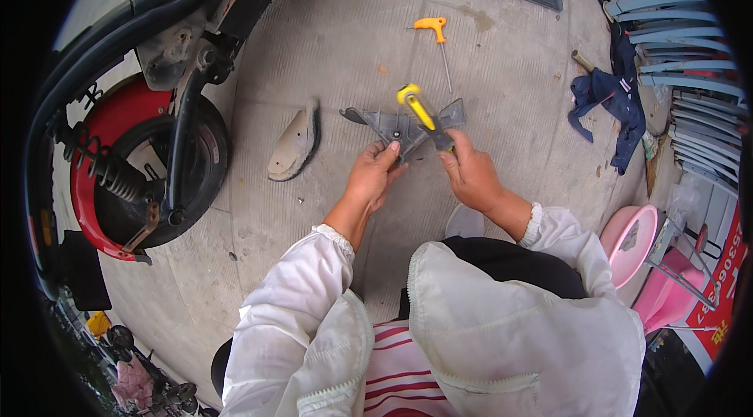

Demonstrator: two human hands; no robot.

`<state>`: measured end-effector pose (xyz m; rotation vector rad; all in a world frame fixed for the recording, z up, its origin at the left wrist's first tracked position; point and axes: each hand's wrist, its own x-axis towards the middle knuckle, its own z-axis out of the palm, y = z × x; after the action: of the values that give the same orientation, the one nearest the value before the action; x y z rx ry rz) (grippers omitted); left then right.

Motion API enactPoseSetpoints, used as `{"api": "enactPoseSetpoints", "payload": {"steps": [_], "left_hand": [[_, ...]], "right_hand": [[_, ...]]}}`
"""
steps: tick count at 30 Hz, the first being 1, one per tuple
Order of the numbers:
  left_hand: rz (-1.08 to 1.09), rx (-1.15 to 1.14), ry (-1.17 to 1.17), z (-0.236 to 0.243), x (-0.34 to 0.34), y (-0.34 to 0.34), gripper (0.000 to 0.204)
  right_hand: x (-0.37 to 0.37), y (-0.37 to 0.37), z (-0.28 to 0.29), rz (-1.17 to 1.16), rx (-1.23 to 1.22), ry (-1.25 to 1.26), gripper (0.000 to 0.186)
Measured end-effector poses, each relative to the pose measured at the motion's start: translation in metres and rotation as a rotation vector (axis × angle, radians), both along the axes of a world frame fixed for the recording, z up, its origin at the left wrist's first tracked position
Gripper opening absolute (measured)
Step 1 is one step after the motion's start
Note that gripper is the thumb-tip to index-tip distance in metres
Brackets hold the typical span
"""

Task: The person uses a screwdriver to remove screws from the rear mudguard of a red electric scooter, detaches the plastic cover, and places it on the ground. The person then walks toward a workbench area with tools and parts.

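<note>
My left hand [375,175] pinches a grey plastic part [382,123], while my right hand [475,174] grips a yellow-and-black tool [423,113] slanting across it toward eleven o'clock. Out from my hands, an orange T-handled tool [441,39] lies at twelve o'clock, a beige curved piece [292,144] at nine, and a vehicle's wheel [210,170] farther along that line. A pink basin [616,230] sits near four.
</note>
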<state>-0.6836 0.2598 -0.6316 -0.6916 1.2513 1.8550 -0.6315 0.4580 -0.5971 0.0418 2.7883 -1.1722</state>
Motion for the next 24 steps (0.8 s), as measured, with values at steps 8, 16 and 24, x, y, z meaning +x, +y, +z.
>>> {"api": "enactPoseSetpoints", "payload": {"steps": [8, 16, 24], "left_hand": [[-0.053, -0.123, 0.148, -0.031, 0.008, -0.003, 0.041], [0.068, -0.115, 0.164, -0.031, 0.013, 0.002, 0.034], [0.108, -0.122, -0.057, -0.005, 0.004, 0.009, 0.023]], "right_hand": [[0.005, 0.009, -0.017, 0.06, 0.176, -0.127, 0.029], [0.008, 0.017, -0.014, 0.129, 0.186, -0.089, 0.028], [0.021, 0.036, -0.032, 0.135, 0.137, -0.258, 0.03]]}}
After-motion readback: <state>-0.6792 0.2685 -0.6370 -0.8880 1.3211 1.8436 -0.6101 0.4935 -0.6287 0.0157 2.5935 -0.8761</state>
